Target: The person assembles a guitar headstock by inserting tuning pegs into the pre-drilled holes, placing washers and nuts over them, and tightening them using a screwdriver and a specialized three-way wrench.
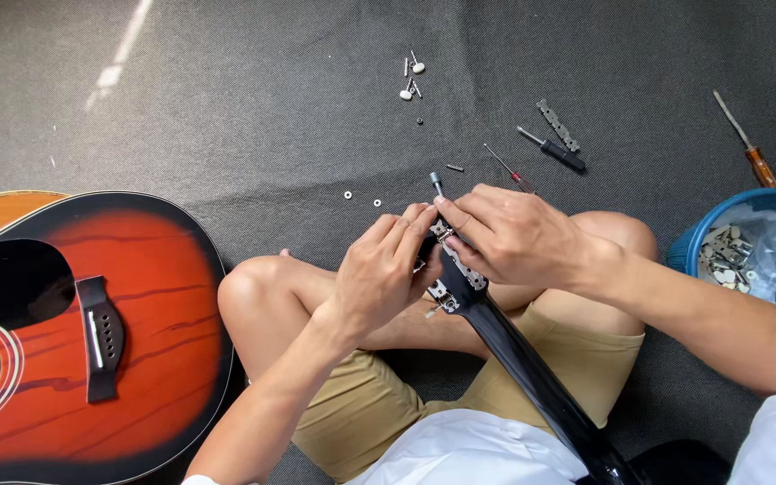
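Guitar neck (532,377), black, lies across my lap, its headstock (455,269) raised between both hands above the crossed knees. My left hand (379,274) steadies the headstock from the side, its fingers (406,229) pressed together against the edge by a metal tuner strip (464,265). My right hand (514,238) covers the top, its fingers (460,216) pinching a small part at the strip's upper end; what exactly they pinch I cannot tell. A tuner post (436,182) shows just beyond the fingertips.

On the grey floor mat (253,99) in front lie loose tuner pegs (412,76), two washers (363,198), a spare strip (558,125), a black screwdriver (554,149), a thin red one (509,168) and an orange-handled one (747,144). A blue basket (693,238) of small parts sits at right; a sunburst guitar body (92,332) lies at left.

Step in hand, as I judge it: work on the tuner hardware at the headstock. The next move calls for a firm hold on the neck and fine fingertip control, since the parts are small and easily dropped.
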